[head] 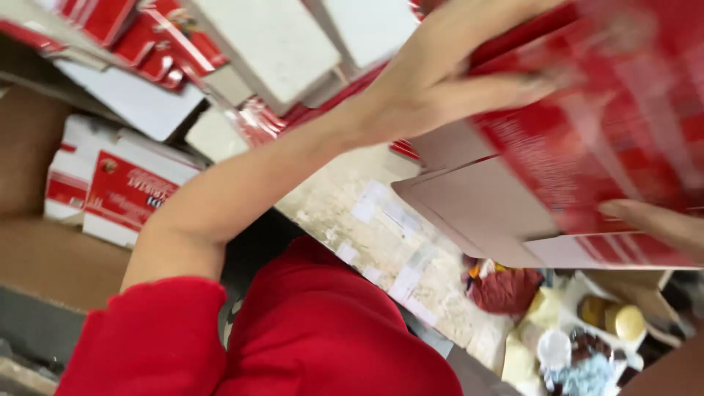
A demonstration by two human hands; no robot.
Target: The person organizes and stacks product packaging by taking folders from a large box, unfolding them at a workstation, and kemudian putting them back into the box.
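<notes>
Red sleeve (147,337) nearest; both hands, left (440,81) and right (660,224), grip red carton (587,147).

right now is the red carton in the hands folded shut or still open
Open. The red carton has plain flaps sticking out unfolded at its near end, with the left hand on top and the right hand below.
</notes>
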